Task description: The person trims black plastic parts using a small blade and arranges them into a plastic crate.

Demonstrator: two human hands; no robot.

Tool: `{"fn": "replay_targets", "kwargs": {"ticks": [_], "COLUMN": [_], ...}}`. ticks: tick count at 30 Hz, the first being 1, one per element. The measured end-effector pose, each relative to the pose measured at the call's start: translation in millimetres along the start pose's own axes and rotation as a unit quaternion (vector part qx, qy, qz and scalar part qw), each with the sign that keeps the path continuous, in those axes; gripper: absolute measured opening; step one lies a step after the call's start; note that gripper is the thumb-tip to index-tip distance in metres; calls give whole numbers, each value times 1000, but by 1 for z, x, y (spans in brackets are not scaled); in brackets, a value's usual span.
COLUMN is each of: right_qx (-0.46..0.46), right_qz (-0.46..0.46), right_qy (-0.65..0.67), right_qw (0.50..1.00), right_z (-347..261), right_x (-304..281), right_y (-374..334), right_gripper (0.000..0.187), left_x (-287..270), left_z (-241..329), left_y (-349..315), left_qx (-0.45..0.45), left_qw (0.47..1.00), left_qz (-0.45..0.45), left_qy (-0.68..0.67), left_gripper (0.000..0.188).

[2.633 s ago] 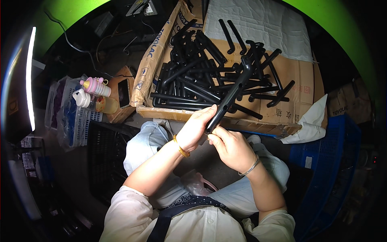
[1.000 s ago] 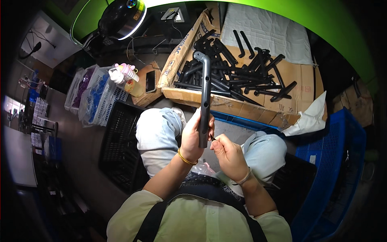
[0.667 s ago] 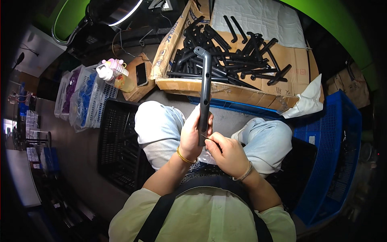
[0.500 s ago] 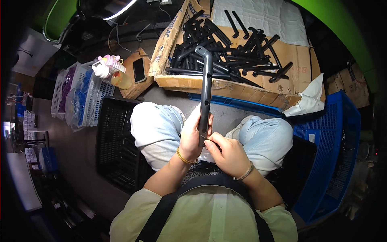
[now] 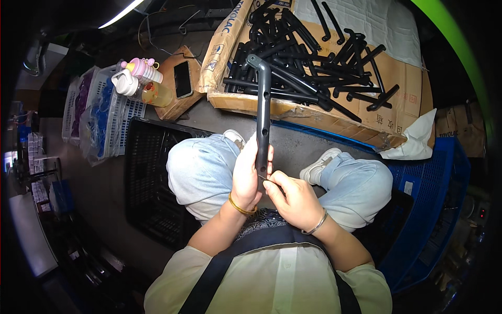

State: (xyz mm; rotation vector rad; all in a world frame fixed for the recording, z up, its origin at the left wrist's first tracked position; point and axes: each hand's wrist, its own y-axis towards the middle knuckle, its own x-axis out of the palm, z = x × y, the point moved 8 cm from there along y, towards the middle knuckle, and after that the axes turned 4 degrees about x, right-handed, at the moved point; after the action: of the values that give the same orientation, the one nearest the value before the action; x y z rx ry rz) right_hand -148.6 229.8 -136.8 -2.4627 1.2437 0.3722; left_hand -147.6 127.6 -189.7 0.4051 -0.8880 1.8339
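Observation:
My left hand [image 5: 244, 178] is wrapped round the lower part of a black tube [image 5: 263, 112]. The tube stands lengthwise in front of me, with a bent, flattened top end and several round holes along its face. Close to its bottom end, my right hand [image 5: 299, 205] pinches a thin, dark, pin-like tool [image 5: 264, 178] between thumb and forefinger. The tip of that tool meets the tube near the lowest visible hole; whether it goes inside cannot be made out. Similar black tubes [image 5: 293, 52] lie heaped in a cardboard carton [image 5: 314, 112] ahead of me.
Black crates [image 5: 149, 178] flank my knees. A blue crate [image 5: 434, 209] stands at the right. To the left are a white basket [image 5: 117, 125] with bagged blue items, a drink bottle [image 5: 157, 93] and a phone [image 5: 183, 80] on a wooden stool [image 5: 170, 110].
The whole view has shifted, so the carton sits farther right. The held tube's top leans slightly more to the left. Both hands keep nearly the same grip and place.

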Motion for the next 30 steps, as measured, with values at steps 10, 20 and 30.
{"fn": "replay_targets", "kwargs": {"ticks": [10,20,30], "right_qx": [18,22,2], "right_qz": [18,19,18], "right_qy": [14,-5,-4], "right_qw": [1000,1000,1000], "right_z": [3,6,2], "right_x": [8,14,17], "right_y": [7,9,11], "right_gripper": [13,17,13], "left_x": [-8,-16,-20], "left_z": [0,-5,0], "left_y": [9,13,12], "left_qx": [15,13,10], "left_qw": [1000,999,998], "left_qz": [18,18,13], "left_qy": [-4,-38,-53], "left_gripper": [37,42,44]}}
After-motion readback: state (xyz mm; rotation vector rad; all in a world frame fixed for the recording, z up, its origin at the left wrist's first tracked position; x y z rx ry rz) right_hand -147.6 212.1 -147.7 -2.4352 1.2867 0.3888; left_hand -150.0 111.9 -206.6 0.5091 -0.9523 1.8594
